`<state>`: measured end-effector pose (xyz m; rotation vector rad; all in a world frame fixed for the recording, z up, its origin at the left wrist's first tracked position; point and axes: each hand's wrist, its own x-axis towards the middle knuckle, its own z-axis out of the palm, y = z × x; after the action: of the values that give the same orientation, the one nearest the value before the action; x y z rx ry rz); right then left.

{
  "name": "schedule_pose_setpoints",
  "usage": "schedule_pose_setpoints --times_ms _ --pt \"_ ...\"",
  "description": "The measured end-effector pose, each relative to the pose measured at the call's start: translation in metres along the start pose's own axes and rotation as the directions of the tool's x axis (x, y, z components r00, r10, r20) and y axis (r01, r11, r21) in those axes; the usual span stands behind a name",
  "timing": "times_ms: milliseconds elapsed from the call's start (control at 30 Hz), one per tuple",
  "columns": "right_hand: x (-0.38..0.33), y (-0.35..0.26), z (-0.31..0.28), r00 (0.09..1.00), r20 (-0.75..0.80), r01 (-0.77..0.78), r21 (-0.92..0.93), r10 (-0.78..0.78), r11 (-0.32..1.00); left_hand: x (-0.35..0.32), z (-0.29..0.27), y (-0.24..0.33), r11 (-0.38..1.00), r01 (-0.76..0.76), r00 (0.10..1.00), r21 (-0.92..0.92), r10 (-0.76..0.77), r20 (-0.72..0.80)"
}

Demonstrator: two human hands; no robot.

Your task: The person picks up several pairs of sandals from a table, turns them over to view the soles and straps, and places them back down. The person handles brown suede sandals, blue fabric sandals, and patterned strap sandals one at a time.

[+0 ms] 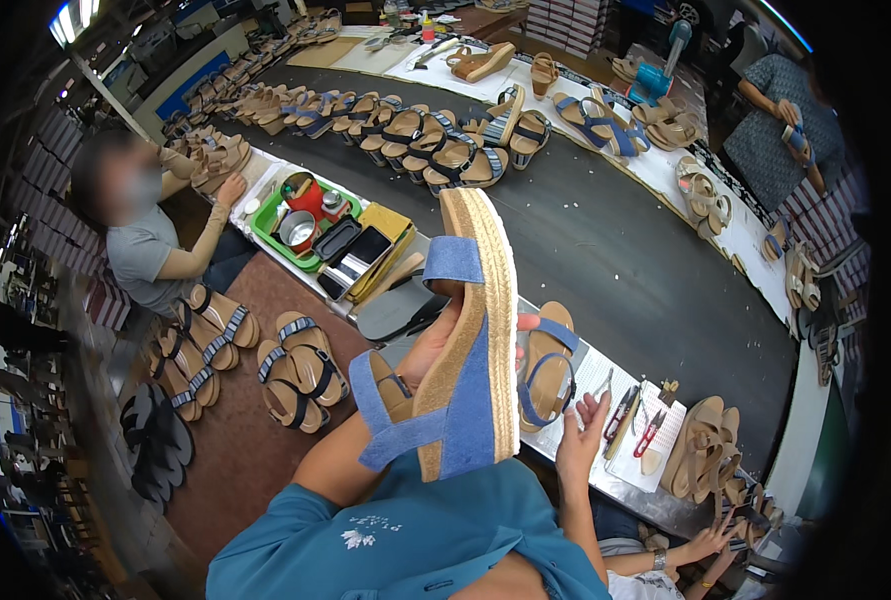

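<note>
A blue wedge sandal (475, 340) with a cork-coloured side and braided rope edging is held up before me, toe end raised. My left hand (433, 352) wraps around its sole, partly hidden behind the wedge, with fingertips showing at the far edge. My right hand (580, 440) is held over the near edge of the bench, palm turned up and fingers apart, nothing visible in it. Just beyond its fingertips lie red-handled thread snips (650, 433) and other slim tools on white paper. Another blue sandal (547, 365) rests on the bench behind the held one.
A dark conveyor belt (645, 270) carries rows of sandals at the far left. On the left, a green tray (260, 222) holds cups and jars beside a seated person (155, 220). More sandals (300, 370) sit on a brown surface. Other people work at right.
</note>
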<state>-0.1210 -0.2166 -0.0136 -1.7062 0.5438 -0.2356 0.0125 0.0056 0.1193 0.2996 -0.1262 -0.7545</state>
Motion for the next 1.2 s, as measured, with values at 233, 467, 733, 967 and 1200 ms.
schedule_pose_setpoints --times_ms 233,467,733,967,1200 --pt "0.004 0.041 -0.002 0.888 0.439 -0.203 0.109 0.136 0.973 0.004 -0.004 0.000 0.998 0.015 0.999 0.059 -0.012 -0.043" --pt "0.039 0.063 0.006 0.946 0.240 -0.280 0.258 0.219 0.925 0.035 -0.103 -0.028 0.926 0.109 0.907 0.361 0.056 -0.418" --pt "0.029 -0.001 -0.060 0.964 0.245 -0.257 0.777 0.100 0.575 0.068 -0.162 -0.090 0.618 0.443 0.836 0.650 -0.025 -0.547" --pt "0.014 -0.035 -0.068 0.964 0.237 -0.159 0.880 -0.124 0.448 0.077 -0.181 -0.108 0.351 0.486 0.831 0.800 0.098 -0.547" --pt "0.012 -0.082 -0.058 0.963 0.192 0.001 0.697 -0.187 0.717 0.067 -0.045 -0.079 0.382 0.065 0.939 0.922 0.290 -0.186"
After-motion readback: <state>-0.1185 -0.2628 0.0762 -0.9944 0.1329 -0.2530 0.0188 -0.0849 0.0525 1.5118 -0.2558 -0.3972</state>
